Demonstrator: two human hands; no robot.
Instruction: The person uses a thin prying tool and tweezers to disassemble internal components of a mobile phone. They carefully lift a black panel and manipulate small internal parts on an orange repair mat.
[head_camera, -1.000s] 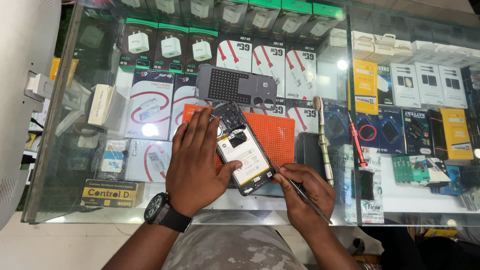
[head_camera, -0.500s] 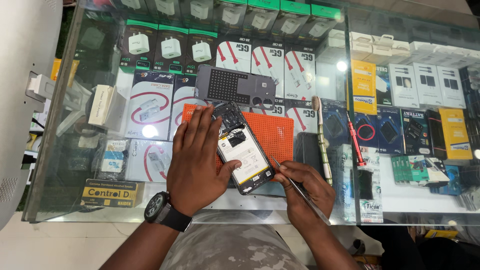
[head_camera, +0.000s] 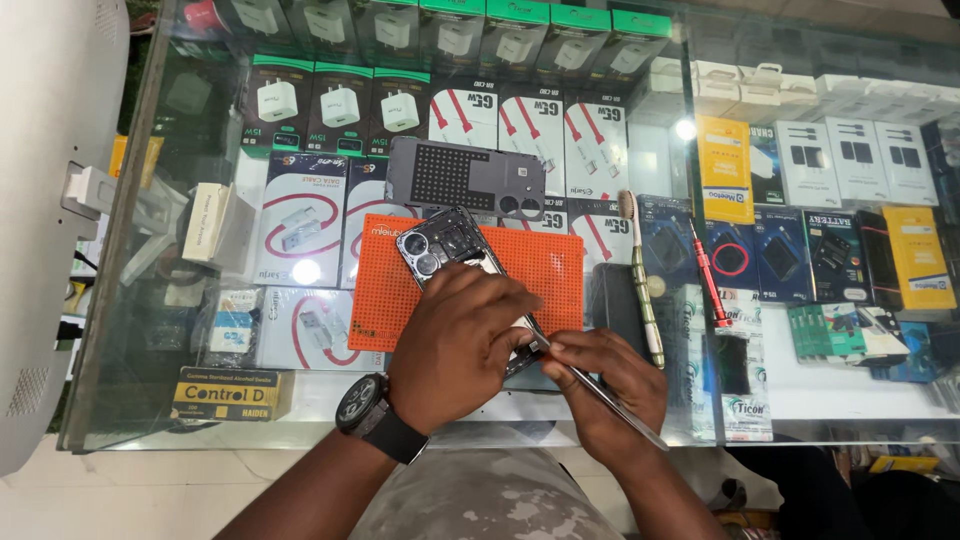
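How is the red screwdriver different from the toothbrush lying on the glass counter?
The red screwdriver is red with a thin dark shaft; the toothbrush is pale green with a bristled head at its far end. The screwdriver is shorter and tilts slightly; the toothbrush lies nearly straight. Both rest untouched on the glass counter, right of the orange mat.
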